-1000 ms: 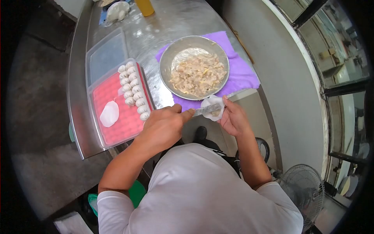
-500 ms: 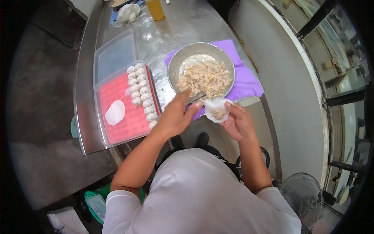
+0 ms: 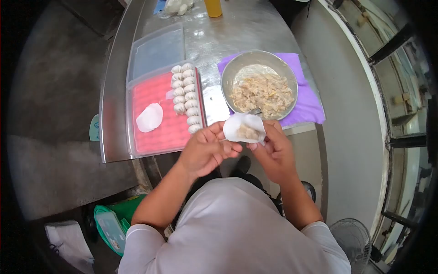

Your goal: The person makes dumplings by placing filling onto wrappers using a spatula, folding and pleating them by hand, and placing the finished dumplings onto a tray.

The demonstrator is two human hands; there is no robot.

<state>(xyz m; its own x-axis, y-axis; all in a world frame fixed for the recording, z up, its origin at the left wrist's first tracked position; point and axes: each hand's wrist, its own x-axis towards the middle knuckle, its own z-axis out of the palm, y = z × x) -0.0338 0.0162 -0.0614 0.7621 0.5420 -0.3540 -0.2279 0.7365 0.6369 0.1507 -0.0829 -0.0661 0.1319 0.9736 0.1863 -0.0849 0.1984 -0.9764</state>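
A round white wrapper (image 3: 232, 126) with a lump of filling (image 3: 248, 132) on it is held between my two hands, near the front rim of the metal bowl (image 3: 226, 86). My right hand (image 3: 274, 150) pinches its right side. At its left edge are the fingers of my left hand (image 3: 205, 150), closed on the wrapper. Chunky pale filling (image 3: 262, 93) lies in the bowl, with part of a metal utensil (image 3: 255, 111) showing at its front. Pleated dumplings (image 3: 190, 96) stand in rows on the right of the red tray (image 3: 146, 100), and a loose wrapper (image 3: 149, 118) lies on it.
Under the bowl is a purple cloth (image 3: 310, 102). A clear lid (image 3: 156, 52) lies behind the tray. Farther back on the metal table (image 3: 246, 27) are a yellow container (image 3: 213, 7) and a plastic bag (image 3: 177, 6). A fan (image 3: 351, 242) stands at the lower right.
My left hand has let go of the utensil, which now rests in the bowl, and has moved to the wrapper's left edge. The view has shifted, so the table items appear farther right.
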